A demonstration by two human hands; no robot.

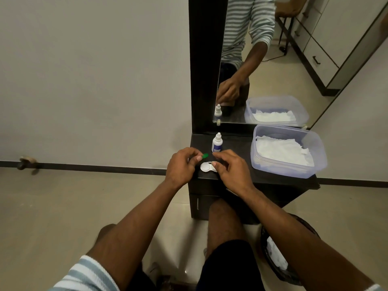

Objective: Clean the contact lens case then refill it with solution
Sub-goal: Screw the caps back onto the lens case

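Observation:
A white contact lens case [206, 166] lies on the front left of the dark dresser top [241, 174]. Its left well is uncovered. My left hand [182, 165] pinches a small green cap [205, 155] just above and left of the case. My right hand [230, 168] rests its thumb and fingers on the case's right side, hiding that half. A small white solution bottle [217, 143] with a blue label and a white cap stands upright just behind the hands.
A clear plastic tub [317, 148] lined with white tissue sits on the right of the dresser top. A mirror [273, 59] rises behind it. On the floor at the lower right stands a dark bin [273, 267] holding white tissue. My knees are under the dresser's front edge.

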